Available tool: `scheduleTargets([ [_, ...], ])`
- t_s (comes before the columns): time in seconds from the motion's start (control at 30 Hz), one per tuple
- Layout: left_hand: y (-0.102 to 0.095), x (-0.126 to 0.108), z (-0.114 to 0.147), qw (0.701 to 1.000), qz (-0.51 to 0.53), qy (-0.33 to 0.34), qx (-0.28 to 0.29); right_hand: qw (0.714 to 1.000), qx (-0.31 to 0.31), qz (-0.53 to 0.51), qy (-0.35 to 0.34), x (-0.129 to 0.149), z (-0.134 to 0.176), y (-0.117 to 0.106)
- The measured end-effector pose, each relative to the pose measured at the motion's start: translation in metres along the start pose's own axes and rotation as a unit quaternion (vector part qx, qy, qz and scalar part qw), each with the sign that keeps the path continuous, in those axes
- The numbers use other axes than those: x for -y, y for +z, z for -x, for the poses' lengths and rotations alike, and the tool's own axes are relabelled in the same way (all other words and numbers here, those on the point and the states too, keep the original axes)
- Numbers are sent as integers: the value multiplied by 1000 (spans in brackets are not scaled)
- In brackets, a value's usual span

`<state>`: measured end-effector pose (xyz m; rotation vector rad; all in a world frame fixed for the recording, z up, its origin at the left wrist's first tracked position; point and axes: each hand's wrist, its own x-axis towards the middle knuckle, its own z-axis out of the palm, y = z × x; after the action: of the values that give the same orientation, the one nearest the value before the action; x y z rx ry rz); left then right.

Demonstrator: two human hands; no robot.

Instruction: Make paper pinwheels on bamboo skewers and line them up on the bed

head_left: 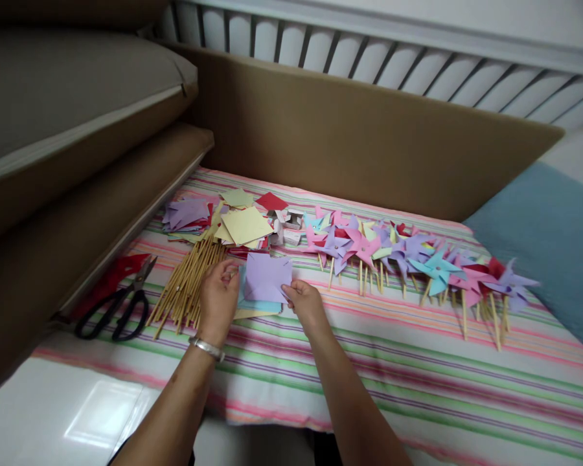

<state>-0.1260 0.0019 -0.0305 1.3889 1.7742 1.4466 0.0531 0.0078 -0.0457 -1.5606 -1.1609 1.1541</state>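
Note:
Between thumb and fingers, my right hand pinches the lower right corner of a purple paper square with short cuts at its corners. The square is over a blue paper sheet, which partly covers a yellow one. To the left, my left hand is closed with its fingertips together, apart from the purple square; whatever is in them is too small to make out. Beside that hand lies a bundle of thin wooden sticks. A silver bracelet circles my left wrist.
Black-handled scissors lie left of the sticks near red material. Behind are paper squares and a small white box. Several pinwheels line the right side. Cushions rise at left; a brown panel stands behind.

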Motion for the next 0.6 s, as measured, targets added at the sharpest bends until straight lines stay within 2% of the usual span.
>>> scheduleTargets([
  [0.27,12,3,2,990,106,-78,46,999,6,-38,20,3,2,0],
  [0.47,16,3,2,988,122,-87,32,998,13,-61,28,5,3,-4],
  [0.6,18,0,1,979,173,-102,30,996,23,-79,36,8,5,-9],
])
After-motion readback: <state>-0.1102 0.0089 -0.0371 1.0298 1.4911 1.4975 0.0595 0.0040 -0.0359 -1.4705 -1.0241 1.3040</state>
